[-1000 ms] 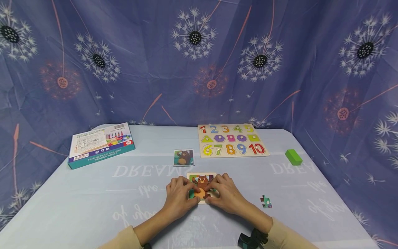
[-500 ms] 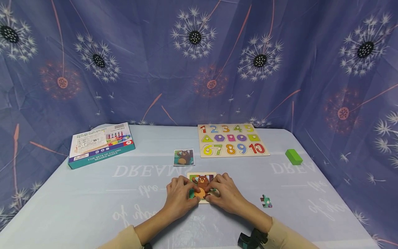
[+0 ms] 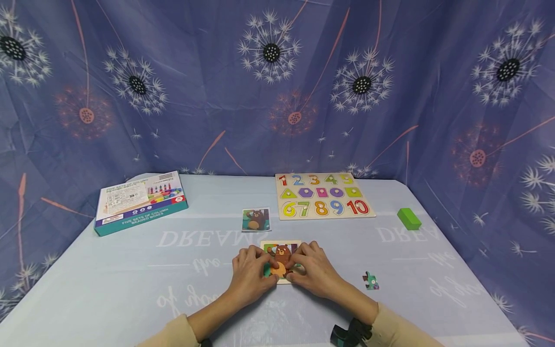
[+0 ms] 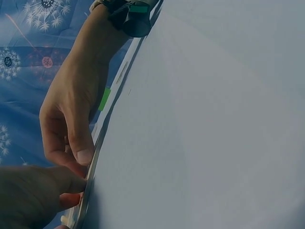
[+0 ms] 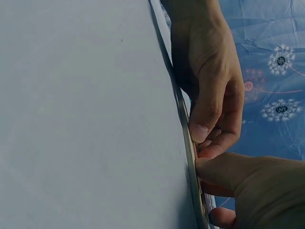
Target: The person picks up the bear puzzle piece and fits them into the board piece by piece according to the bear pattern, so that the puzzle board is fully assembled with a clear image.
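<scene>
A small wooden bear jigsaw puzzle (image 3: 283,250) lies flat on the table in front of the person, in a pale frame. My left hand (image 3: 250,272) grips its left half, thumb and index finger bent together over the bear's belly. From the other side my right hand (image 3: 315,271) does the same, its fingertips close to those of the left. In the left wrist view the right hand (image 4: 71,105) shows with its thumb bent down to the puzzle's edge. The fingers cover much of the puzzle's lower part, so the piece edges beneath them are hidden.
One loose jigsaw piece (image 3: 371,280) lies to the right. Behind the puzzle sits a bear picture card (image 3: 256,220). Farther back are a number board (image 3: 325,196), a green block (image 3: 409,219) and a boxed bead set (image 3: 140,202). A patterned curtain (image 3: 208,86) hangs behind the table.
</scene>
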The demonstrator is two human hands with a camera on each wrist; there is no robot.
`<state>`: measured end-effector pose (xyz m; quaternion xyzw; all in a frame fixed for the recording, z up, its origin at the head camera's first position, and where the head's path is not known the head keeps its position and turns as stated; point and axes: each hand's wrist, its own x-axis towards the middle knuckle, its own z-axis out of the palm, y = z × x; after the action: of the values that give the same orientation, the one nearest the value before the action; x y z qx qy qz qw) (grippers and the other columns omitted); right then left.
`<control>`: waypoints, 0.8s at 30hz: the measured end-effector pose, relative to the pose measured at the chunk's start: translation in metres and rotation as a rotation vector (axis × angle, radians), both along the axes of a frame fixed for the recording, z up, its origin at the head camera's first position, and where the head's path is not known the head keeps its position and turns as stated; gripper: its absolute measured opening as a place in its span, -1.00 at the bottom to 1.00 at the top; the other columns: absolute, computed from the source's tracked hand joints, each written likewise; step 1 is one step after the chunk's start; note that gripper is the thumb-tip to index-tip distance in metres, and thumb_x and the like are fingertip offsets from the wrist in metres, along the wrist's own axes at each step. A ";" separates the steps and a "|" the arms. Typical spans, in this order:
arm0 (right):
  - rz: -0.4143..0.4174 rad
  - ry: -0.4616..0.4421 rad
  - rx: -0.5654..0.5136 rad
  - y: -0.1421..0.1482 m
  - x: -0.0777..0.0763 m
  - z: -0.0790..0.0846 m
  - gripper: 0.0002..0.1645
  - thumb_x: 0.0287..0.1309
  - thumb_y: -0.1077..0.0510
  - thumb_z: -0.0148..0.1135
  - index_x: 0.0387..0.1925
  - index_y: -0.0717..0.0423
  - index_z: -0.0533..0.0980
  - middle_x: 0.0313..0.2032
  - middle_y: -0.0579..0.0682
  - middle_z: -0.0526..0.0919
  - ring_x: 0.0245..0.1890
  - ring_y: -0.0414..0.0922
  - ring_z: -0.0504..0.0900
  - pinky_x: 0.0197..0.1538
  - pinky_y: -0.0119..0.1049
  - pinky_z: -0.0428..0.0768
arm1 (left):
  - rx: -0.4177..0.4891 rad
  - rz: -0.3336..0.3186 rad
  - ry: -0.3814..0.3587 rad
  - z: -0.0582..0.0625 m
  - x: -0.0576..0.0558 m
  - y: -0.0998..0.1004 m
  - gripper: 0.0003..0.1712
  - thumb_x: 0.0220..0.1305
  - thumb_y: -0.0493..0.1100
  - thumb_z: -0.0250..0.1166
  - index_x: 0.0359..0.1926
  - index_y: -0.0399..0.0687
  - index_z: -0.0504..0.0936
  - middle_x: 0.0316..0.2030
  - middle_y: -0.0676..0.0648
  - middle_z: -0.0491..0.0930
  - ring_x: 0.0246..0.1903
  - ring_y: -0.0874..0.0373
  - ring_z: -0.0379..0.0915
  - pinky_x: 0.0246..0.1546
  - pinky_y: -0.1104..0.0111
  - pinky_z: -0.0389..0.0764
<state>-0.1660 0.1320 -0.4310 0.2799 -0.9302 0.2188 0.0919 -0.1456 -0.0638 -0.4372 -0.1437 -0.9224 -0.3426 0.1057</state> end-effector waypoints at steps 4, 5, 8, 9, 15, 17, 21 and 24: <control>-0.007 -0.005 -0.002 0.000 0.000 0.000 -0.83 -0.14 -0.04 0.45 -0.46 -0.25 0.58 -0.34 -0.25 0.45 -0.25 -0.25 0.27 -0.10 -0.22 0.28 | 0.007 -0.008 0.017 -0.001 -0.001 -0.001 -0.86 -0.13 -0.08 0.38 -0.46 0.19 0.61 -0.24 0.05 0.35 -0.16 0.09 0.15 0.00 -0.04 0.10; -0.008 -0.006 -0.004 0.000 0.000 0.000 -0.83 -0.14 -0.04 0.45 -0.46 -0.25 0.58 -0.33 -0.24 0.45 -0.25 -0.25 0.27 -0.10 -0.22 0.28 | 0.010 -0.009 0.016 -0.001 -0.001 -0.001 -0.86 -0.13 -0.08 0.38 -0.45 0.19 0.61 -0.24 0.05 0.35 -0.16 0.08 0.15 0.00 -0.04 0.10; -0.010 -0.008 -0.006 0.000 0.000 -0.001 -0.83 -0.14 -0.03 0.45 -0.45 -0.25 0.59 -0.31 -0.24 0.46 -0.24 -0.25 0.27 -0.10 -0.21 0.28 | 0.014 -0.007 0.002 -0.002 -0.001 -0.001 -0.86 -0.13 -0.07 0.39 -0.45 0.20 0.61 -0.24 0.06 0.36 -0.15 0.09 0.15 0.02 -0.04 0.09; -0.010 -0.010 -0.007 -0.001 0.000 -0.001 -0.83 -0.14 -0.03 0.45 -0.45 -0.25 0.59 -0.31 -0.24 0.47 -0.24 -0.26 0.27 -0.10 -0.21 0.29 | 0.014 -0.006 -0.001 -0.002 -0.001 -0.001 -0.86 -0.13 -0.07 0.39 -0.45 0.20 0.62 -0.24 0.06 0.36 -0.15 0.09 0.16 0.02 -0.04 0.09; -0.012 -0.020 -0.010 -0.001 0.001 0.000 -0.83 -0.15 -0.02 0.46 -0.45 -0.24 0.59 -0.30 -0.24 0.46 -0.24 -0.26 0.27 -0.11 -0.21 0.28 | 0.012 0.001 -0.008 -0.001 0.000 -0.001 -0.86 -0.14 -0.07 0.40 -0.47 0.21 0.62 -0.24 0.07 0.36 -0.14 0.10 0.16 0.02 -0.03 0.10; -0.015 -0.029 -0.012 -0.001 0.001 0.000 -0.83 -0.14 -0.02 0.45 -0.45 -0.25 0.59 -0.31 -0.25 0.46 -0.24 -0.26 0.26 -0.10 -0.22 0.28 | 0.009 0.004 -0.009 -0.001 0.000 0.000 -0.87 -0.14 -0.07 0.40 -0.48 0.22 0.62 -0.24 0.08 0.36 -0.14 0.09 0.16 0.02 -0.03 0.10; -0.017 -0.037 -0.015 -0.001 0.000 0.000 -0.83 -0.14 -0.02 0.46 -0.44 -0.25 0.60 -0.33 -0.26 0.44 -0.24 -0.27 0.25 -0.10 -0.22 0.27 | 0.005 0.006 -0.007 -0.001 -0.001 0.000 -0.87 -0.15 -0.07 0.40 -0.48 0.21 0.63 -0.23 0.07 0.36 -0.13 0.09 0.16 0.02 -0.03 0.10; -0.014 -0.039 -0.016 -0.001 0.001 0.000 -0.83 -0.13 -0.02 0.45 -0.44 -0.25 0.60 -0.32 -0.26 0.45 -0.23 -0.27 0.26 -0.09 -0.21 0.27 | 0.004 0.006 0.004 -0.001 0.000 0.000 -0.87 -0.15 -0.07 0.39 -0.47 0.21 0.63 -0.23 0.07 0.36 -0.13 0.09 0.16 0.01 -0.03 0.11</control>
<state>-0.1653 0.1312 -0.4310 0.2681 -0.9320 0.2312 0.0774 -0.1461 -0.0642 -0.4382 -0.1414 -0.9218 -0.3441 0.1087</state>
